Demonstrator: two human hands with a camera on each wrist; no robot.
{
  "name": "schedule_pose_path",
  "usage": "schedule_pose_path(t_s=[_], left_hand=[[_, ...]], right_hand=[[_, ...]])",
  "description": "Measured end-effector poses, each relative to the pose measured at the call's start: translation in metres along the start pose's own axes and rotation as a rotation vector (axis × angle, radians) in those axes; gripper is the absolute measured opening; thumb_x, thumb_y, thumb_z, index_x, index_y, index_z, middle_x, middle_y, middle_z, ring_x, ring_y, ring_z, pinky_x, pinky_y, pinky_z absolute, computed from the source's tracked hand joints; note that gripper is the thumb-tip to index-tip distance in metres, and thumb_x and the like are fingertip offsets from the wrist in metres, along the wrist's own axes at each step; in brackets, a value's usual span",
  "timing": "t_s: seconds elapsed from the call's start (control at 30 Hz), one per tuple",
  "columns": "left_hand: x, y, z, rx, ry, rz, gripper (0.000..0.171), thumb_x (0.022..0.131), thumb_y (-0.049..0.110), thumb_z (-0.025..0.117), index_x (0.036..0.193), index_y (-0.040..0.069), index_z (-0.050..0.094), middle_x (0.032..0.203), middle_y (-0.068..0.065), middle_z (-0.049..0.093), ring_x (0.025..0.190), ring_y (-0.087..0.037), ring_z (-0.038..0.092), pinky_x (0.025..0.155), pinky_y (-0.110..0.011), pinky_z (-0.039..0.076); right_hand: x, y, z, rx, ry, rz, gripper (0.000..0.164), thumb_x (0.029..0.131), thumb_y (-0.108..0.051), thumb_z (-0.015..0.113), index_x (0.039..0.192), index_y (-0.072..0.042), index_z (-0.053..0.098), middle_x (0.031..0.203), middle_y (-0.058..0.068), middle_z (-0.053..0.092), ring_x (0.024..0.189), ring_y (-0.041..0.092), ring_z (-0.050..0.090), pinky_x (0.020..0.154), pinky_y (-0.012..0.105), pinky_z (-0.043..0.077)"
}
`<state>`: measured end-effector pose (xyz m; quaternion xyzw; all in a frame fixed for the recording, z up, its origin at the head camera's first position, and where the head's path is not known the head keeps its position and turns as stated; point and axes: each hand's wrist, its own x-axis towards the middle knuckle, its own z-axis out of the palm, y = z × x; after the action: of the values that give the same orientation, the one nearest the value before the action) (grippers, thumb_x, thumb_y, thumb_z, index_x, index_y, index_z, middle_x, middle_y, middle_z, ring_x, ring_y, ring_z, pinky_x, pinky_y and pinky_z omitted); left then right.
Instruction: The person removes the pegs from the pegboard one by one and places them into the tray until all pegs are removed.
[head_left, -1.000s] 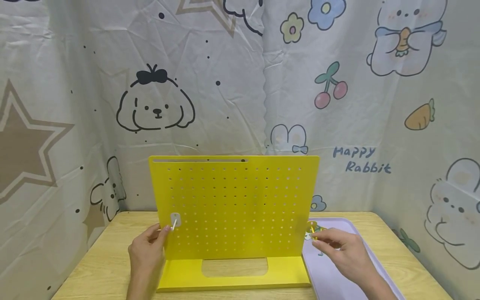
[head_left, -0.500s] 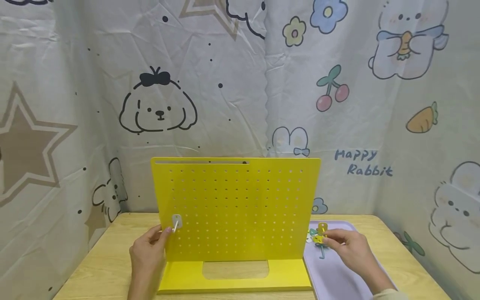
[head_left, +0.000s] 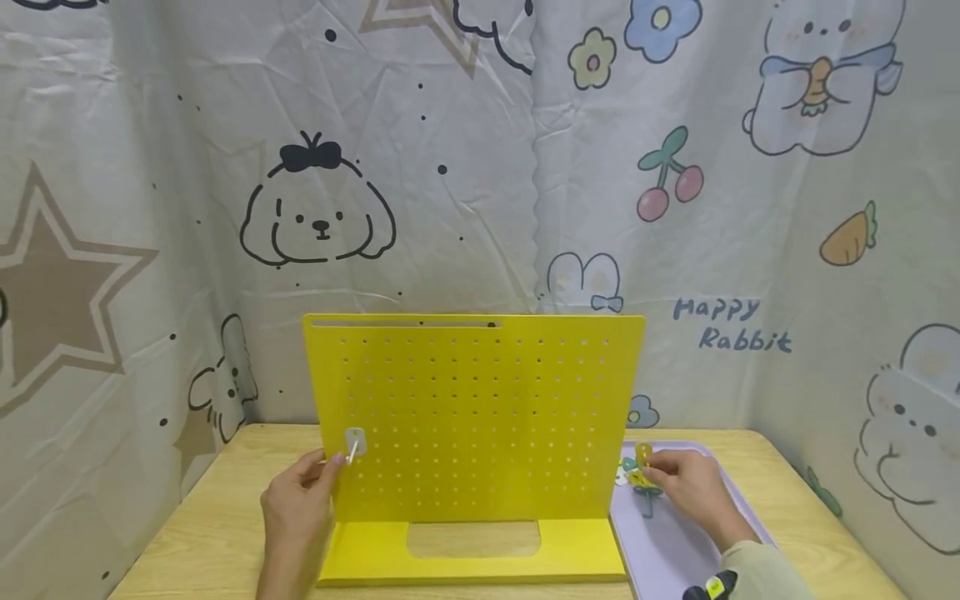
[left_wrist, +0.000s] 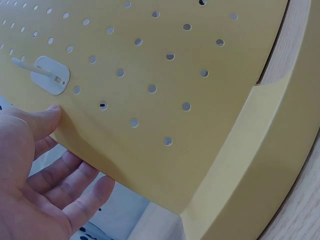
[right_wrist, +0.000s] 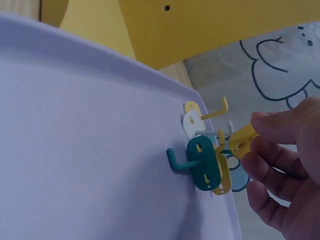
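A yellow pegboard [head_left: 480,392] stands upright on its base, with a white hook [head_left: 356,442] fixed near its left edge. My left hand [head_left: 295,508] grips that edge just below the hook; in the left wrist view the thumb lies on the front face and the fingers reach round the edge. Over the lilac tray [head_left: 667,546], my right hand [head_left: 690,487] pinches a yellow hook [right_wrist: 242,141] by its plate. Close beside it in the right wrist view lies a cluster of hooks: a green hook [right_wrist: 204,162], a white hook [right_wrist: 191,124] and yellow ones, partly overlapping.
The tray stands against the pegboard's right side on a wooden table [head_left: 202,508]. A patterned curtain [head_left: 465,233] hangs behind and along both sides. The board's base has a rectangular cutout at the front.
My right hand has shifted right, away from the board's edge, carrying the yellow hook over the cluster in the tray. My left hand stays at the board's edge. The head view has shifted slightly.
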<state>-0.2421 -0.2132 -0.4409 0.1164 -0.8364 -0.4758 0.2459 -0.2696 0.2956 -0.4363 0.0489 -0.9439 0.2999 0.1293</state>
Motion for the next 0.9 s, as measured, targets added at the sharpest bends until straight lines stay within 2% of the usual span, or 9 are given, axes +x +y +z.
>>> schedule_pose_path(t_s=[0.2,0.37,0.47,0.63,0.77,0.9], left_hand=[[-0.001,-0.001,0.002,0.006,0.008,0.006,0.046,0.096,0.04,0.069,0.12,0.001,0.071,0.098,-0.014,0.074,0.088,-0.031,0.069,0.081,-0.047,0.055],[-0.001,-0.001,0.003,0.008,0.011,0.001,0.044,0.096,0.04,0.069,0.12,0.003,0.071,0.097,-0.012,0.074,0.087,-0.028,0.069,0.078,-0.043,0.057],[-0.001,0.0,0.002,-0.001,0.005,0.002,0.046,0.096,0.04,0.069,0.121,0.002,0.07,0.099,-0.014,0.073,0.087,-0.03,0.068,0.079,-0.045,0.057],[0.0,0.0,0.001,-0.006,-0.002,-0.007,0.048,0.096,0.042,0.068,0.123,0.002,0.069,0.1,-0.014,0.073,0.089,-0.03,0.068,0.079,-0.044,0.057],[0.001,0.0,0.0,-0.004,0.0,-0.011,0.049,0.096,0.042,0.068,0.123,0.002,0.07,0.1,-0.014,0.073,0.088,-0.029,0.069,0.077,-0.041,0.058],[0.001,0.0,0.0,0.0,0.002,0.001,0.048,0.096,0.042,0.068,0.123,0.002,0.069,0.1,-0.015,0.073,0.088,-0.031,0.069,0.079,-0.045,0.057]], right_hand=[[0.005,0.006,0.006,-0.024,-0.06,0.051,0.016,0.088,-0.011,0.074,0.099,0.0,0.077,0.096,0.014,0.074,0.087,0.025,0.067,0.075,0.045,0.056],[0.009,0.01,0.009,-0.056,-0.059,0.007,0.017,0.086,-0.013,0.077,0.098,-0.001,0.078,0.092,0.011,0.074,0.083,0.023,0.066,0.071,0.043,0.055],[0.013,0.01,0.009,-0.064,-0.062,0.001,0.02,0.085,-0.013,0.077,0.1,0.0,0.077,0.091,0.011,0.074,0.08,0.023,0.066,0.069,0.042,0.055],[0.012,0.005,0.005,-0.055,-0.077,0.038,0.021,0.087,-0.013,0.075,0.104,0.001,0.075,0.091,0.009,0.073,0.08,0.022,0.064,0.068,0.041,0.055],[0.009,-0.003,-0.001,-0.029,-0.053,0.026,0.02,0.089,-0.014,0.074,0.104,-0.001,0.075,0.091,0.007,0.073,0.08,0.021,0.065,0.065,0.037,0.055],[0.003,-0.012,-0.009,0.022,-0.038,0.035,0.025,0.092,-0.019,0.073,0.11,-0.002,0.074,0.097,0.008,0.073,0.086,0.024,0.067,0.068,0.039,0.056]])
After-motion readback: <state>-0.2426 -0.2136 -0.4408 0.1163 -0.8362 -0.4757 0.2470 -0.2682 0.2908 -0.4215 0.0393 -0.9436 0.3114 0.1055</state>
